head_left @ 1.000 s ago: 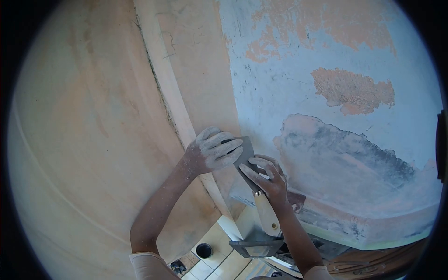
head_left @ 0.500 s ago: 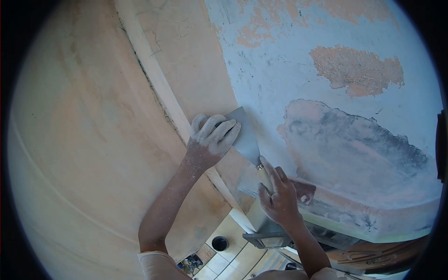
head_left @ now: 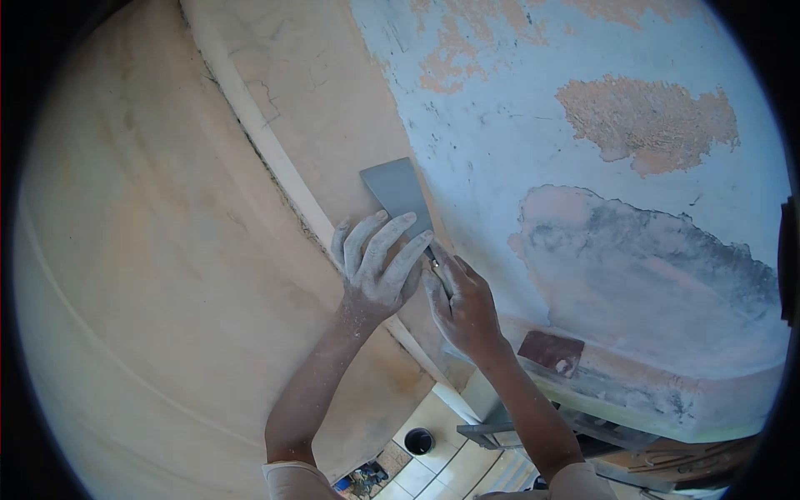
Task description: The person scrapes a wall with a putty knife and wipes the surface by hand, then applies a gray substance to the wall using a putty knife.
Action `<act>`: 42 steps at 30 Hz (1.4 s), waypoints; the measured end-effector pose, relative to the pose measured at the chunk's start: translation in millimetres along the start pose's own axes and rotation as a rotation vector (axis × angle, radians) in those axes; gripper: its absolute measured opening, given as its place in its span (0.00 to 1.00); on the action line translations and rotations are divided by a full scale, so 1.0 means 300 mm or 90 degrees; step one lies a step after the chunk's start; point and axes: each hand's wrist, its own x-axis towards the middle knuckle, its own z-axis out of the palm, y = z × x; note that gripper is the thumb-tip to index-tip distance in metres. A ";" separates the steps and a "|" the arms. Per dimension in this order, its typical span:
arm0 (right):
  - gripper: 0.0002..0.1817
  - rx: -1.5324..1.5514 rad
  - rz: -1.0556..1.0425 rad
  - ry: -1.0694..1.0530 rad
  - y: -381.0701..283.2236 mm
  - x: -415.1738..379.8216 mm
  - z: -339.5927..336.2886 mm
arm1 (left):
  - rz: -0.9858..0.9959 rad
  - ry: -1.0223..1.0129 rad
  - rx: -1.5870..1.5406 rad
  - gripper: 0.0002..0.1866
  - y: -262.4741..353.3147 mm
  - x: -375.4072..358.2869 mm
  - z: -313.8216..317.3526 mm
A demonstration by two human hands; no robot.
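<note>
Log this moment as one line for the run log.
Right hand: gripping putty knife | Left hand: fingers spread, overlapping blade in view, contact unclear | Behind blade: peach wall strip | Alongside: peeling light-blue paint

Scraper (head_left: 400,190), blade (head_left: 392,179) upward, gripped by right hand (head_left: 467,308). Dusty left hand (head_left: 375,262), fingers spread, overlaps scraper's lower metal, contact unclear. Right of scraper: blue-painted wall (head_left: 483,167). Up-right of scraper: peeled patch (head_left: 650,123). Down-right of scraper: dark red block (head_left: 546,350). Well below scraper: black container (head_left: 419,441) on tiled floor (head_left: 417,477).
</note>
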 end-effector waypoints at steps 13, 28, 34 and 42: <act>0.23 0.047 -0.043 0.014 0.015 0.089 -0.006 | -0.047 0.102 -0.079 0.15 -0.018 -0.041 0.014; 0.21 0.025 -0.062 0.041 0.018 0.106 -0.011 | -0.087 0.108 -0.111 0.17 -0.030 -0.044 0.017; 0.20 -0.003 -0.029 0.022 0.021 0.103 -0.025 | -0.098 0.113 -0.120 0.16 -0.032 -0.049 0.020; 0.19 -0.011 -0.103 0.038 0.057 0.127 -0.031 | -0.105 0.114 -0.122 0.14 -0.029 -0.046 0.018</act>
